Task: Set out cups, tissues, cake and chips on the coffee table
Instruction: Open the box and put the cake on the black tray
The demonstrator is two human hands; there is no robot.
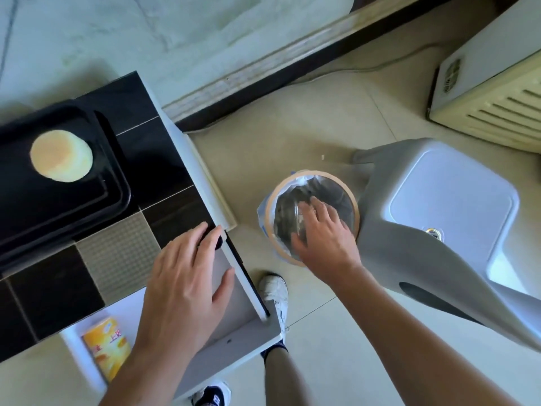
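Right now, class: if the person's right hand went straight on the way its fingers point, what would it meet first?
The right hand points down into the lined waste bin. It seems to hold something clear, hard to identify. Going on, it would probably meet the bin's liner; depth is unclear.

Tray (117, 183): glossy black plastic. Cake (61, 155): pale, matt, smooth top. Coffee table (164, 159): glossy dark tiles, one textured grey tile. Stool (439, 206): smooth grey plastic. Bin (352, 200): lined with thin translucent plastic. Floor (336, 332): smooth tile.
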